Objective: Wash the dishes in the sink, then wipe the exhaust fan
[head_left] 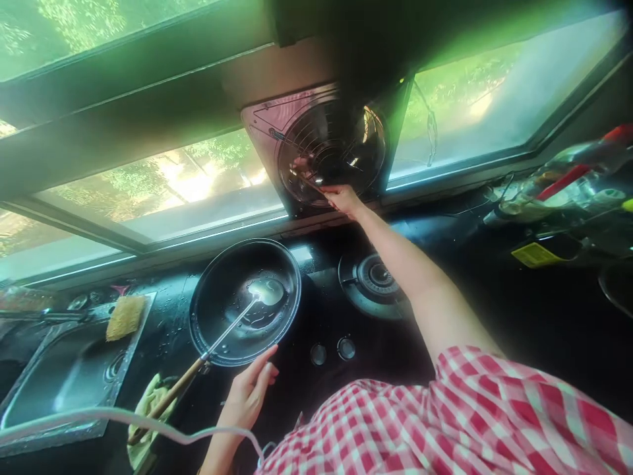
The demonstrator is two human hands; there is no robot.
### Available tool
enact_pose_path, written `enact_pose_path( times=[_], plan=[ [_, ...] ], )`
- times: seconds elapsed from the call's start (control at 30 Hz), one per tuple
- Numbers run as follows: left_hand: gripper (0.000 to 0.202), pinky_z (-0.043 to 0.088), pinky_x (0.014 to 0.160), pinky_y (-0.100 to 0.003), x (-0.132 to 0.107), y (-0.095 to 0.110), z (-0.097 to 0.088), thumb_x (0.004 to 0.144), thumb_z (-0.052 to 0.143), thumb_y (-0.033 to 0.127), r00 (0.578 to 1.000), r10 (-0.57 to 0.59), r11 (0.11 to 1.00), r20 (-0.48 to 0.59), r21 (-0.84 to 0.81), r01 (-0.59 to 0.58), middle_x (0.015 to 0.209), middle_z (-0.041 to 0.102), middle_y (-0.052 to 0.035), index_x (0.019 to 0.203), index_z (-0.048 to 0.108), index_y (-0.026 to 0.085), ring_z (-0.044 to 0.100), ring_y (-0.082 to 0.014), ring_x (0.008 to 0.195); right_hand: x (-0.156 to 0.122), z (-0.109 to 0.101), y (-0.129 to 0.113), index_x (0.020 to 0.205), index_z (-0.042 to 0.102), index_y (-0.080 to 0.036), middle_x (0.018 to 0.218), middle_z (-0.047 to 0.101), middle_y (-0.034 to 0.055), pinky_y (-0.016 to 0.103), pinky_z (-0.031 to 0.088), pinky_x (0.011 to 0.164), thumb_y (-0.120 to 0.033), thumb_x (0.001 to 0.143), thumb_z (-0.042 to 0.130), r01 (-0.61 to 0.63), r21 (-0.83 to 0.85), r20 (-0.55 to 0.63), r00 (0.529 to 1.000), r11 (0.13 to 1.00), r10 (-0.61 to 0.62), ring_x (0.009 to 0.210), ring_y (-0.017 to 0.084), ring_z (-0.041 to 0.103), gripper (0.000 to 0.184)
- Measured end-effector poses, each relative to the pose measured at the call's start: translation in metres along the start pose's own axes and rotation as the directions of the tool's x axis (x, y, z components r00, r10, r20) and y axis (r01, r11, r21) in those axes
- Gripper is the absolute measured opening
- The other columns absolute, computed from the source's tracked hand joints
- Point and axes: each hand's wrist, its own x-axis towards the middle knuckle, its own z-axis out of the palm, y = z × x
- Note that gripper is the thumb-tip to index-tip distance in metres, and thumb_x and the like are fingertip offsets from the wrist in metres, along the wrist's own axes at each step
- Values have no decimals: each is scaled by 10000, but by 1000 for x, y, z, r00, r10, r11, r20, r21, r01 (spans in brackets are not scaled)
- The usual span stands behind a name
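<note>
My right hand (340, 199) reaches up to the round exhaust fan (332, 148), its fingers closed at the lower edge of the wire guard. A thin brownish stick-like shape runs from the fingers toward the guard; I cannot make out what it is. Below the near rim of a black wok (212, 290), my left hand (250, 389) holds nothing, index finger stretched out, the others loosely bent. The wok is wet inside. A metal spatula (267, 291) rests in it, its wooden handle (178, 394) leaning over the rim above a pale green cloth (151, 406).
To the left is a sink (74, 382) with a yellow sponge (126, 318) on its edge. A second burner (376, 274) lies right of the wok, two knobs (332, 351) in front. Bottles and clutter (558, 185) stand at right. A white cable (99, 414) crosses the lower left.
</note>
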Motion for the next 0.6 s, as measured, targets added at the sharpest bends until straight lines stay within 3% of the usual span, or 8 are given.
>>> enact_pose_path(
  times=[0.03, 0.1, 0.2, 0.3, 0.4, 0.5, 0.6],
  plan=[
    [618, 602, 698, -291, 1, -2, 2, 887, 527, 637, 1000, -8, 1000, 8, -1, 8, 788, 710, -48, 1262, 692, 174, 672, -161, 693, 3, -9, 1, 1055, 766, -171, 707, 704, 10, 232, 510, 659, -332, 892, 662, 47, -163, 28, 999, 986, -43, 630, 128, 645, 252],
    [607, 603, 693, -292, 3, -2, 8, 891, 525, 632, 999, -18, 1000, 34, -1, 18, 788, 710, -50, 1258, 695, 179, 672, -160, 689, 9, -26, -1, 1037, 788, -199, 932, 771, 58, 289, 523, 845, -265, 872, 665, 157, -468, 126, 986, 870, -110, 898, 208, 711, 216],
    [583, 605, 704, -295, 8, 8, 15, 903, 517, 611, 997, -12, 1000, 78, 27, 10, 802, 712, -51, 1265, 692, 190, 675, -159, 696, 13, -47, -10, 1127, 769, -268, 1147, 751, 53, 318, 486, 980, -236, 866, 639, 265, -667, 213, 963, 696, -162, 1121, 249, 670, 294],
    [582, 605, 709, -296, 10, 21, 17, 904, 511, 603, 997, 6, 998, 78, 66, -11, 798, 711, -47, 1275, 685, 189, 674, -156, 691, 16, -58, -17, 1197, 738, -247, 1163, 745, 48, 311, 492, 981, -279, 899, 605, 294, -586, 149, 955, 755, -256, 1139, 233, 660, 328],
    [590, 604, 710, -286, 8, 23, 16, 900, 508, 608, 997, -1, 996, 72, 84, -5, 792, 710, -44, 1269, 686, 183, 671, -149, 689, 25, -60, -10, 1181, 731, -150, 1008, 763, 71, 314, 532, 890, -327, 924, 591, 341, -351, 26, 935, 872, -355, 995, 207, 691, 341],
    [601, 600, 696, -273, 5, 14, 15, 903, 499, 606, 997, -32, 996, 68, 88, 25, 786, 707, -45, 1272, 682, 168, 663, -143, 682, 35, -58, 6, 1132, 726, -88, 784, 723, 40, 282, 545, 738, -373, 908, 639, 351, -137, -12, 934, 926, -356, 769, 157, 671, 373],
    [589, 593, 681, -271, 4, 6, 15, 914, 493, 577, 997, -52, 995, 65, 87, 46, 786, 703, -46, 1291, 668, 159, 656, -143, 676, 43, -59, 12, 1146, 713, -85, 746, 697, 19, 271, 539, 704, -378, 899, 661, 326, -94, 27, 945, 941, -325, 716, 136, 650, 387]
  ],
)
